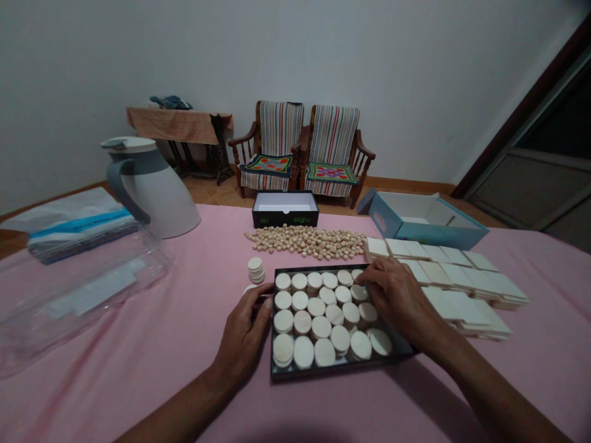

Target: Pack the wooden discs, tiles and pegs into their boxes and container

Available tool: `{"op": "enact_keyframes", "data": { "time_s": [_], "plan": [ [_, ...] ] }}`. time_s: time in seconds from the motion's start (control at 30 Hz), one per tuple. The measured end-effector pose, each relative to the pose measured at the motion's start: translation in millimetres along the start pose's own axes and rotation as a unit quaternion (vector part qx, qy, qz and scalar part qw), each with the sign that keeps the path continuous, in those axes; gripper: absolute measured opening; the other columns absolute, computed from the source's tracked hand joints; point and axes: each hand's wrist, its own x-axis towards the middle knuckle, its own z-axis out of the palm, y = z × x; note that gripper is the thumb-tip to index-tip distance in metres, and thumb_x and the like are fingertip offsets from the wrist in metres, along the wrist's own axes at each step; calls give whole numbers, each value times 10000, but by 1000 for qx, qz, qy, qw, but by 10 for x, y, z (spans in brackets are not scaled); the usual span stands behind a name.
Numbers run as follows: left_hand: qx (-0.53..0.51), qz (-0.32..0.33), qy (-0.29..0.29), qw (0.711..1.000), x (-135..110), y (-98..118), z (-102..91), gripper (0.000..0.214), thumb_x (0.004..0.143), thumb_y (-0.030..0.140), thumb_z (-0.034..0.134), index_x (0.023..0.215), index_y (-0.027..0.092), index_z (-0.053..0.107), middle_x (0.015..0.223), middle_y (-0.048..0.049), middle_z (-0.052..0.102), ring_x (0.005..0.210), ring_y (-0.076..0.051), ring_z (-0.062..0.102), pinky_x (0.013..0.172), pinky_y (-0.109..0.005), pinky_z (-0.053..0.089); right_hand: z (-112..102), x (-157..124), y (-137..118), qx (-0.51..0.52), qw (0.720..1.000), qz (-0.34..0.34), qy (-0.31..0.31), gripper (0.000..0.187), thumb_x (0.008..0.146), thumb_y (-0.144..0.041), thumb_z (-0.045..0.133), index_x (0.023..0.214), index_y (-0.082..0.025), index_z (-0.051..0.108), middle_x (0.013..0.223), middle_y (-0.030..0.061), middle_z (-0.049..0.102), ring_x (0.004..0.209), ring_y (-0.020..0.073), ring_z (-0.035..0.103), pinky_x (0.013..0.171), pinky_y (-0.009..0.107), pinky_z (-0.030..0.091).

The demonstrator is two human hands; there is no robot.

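Observation:
A shallow black tray (344, 370) lies on the table in front of me, filled with rows of stacked pale round wooden discs (321, 327). My left hand (242, 332) rests against the tray's left wall, thumb and index finger apart. Beside its fingertips is a small stack of discs (255, 269), and another disc (250, 288) is partly hidden behind the index finger. Over the tray's far right corner, my right hand (397, 295) has its fingers bent together on a disc among the stacks. The fingertips partly cover that disc.
Behind the tray spreads a pile of small wooden pieces (307, 241), before a black box (286, 216). Square wooden tiles (455, 277) and a blue box (425, 231) sit right. A jug (161, 200), plastic packet (87, 227) and clear plastic tray (92, 292) stand left.

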Motion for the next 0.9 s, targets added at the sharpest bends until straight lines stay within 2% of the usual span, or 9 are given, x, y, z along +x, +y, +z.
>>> {"op": "enact_keyframes", "data": {
  "time_s": [0.17,0.43,0.53,0.67,0.8,0.9],
  "plan": [
    [6,1,4,1000,6,-12,-2,331,903,385,427,1173,228,536,1203,-58,589,1064,-209,555,869,-332,445,-13,-11,108,-68,997,14,34,281,773,-89,487,847,-228,719,811,75,605,815,211,492,684,326,303],
    [11,5,7,1000,4,-4,-2,339,903,389,422,1170,220,542,1205,-73,588,1069,-218,558,878,-350,448,34,-2,69,-67,998,18,-2,285,745,-70,494,825,-239,710,845,60,615,854,206,494,660,307,266],
    [7,3,6,1000,-5,-13,2,342,905,390,419,1180,222,533,1214,-74,583,1066,-214,560,874,-346,452,-16,3,61,-75,997,26,-5,272,762,-77,499,836,-237,707,858,54,634,881,205,505,677,309,273],
    [7,2,5,1000,-9,-25,0,343,903,391,421,1183,225,531,1212,-71,584,1069,-214,558,875,-346,451,-104,-12,8,-128,991,34,-13,229,800,-123,521,720,-241,701,835,41,659,878,217,508,721,342,282],
    [7,1,6,1000,1,-21,-2,343,901,390,421,1179,224,536,1207,-71,587,1072,-217,557,880,-349,450,-76,-57,-31,-181,983,8,0,198,777,-139,561,656,-230,690,1036,57,649,1034,255,475,851,406,272],
    [7,-1,8,1000,6,-13,1,346,900,390,420,1172,213,541,1208,-83,586,1061,-221,562,869,-353,457,15,-81,1,-204,979,-19,13,196,759,-140,571,617,-215,683,1221,72,579,1209,270,377,994,455,176]
  ]
}}
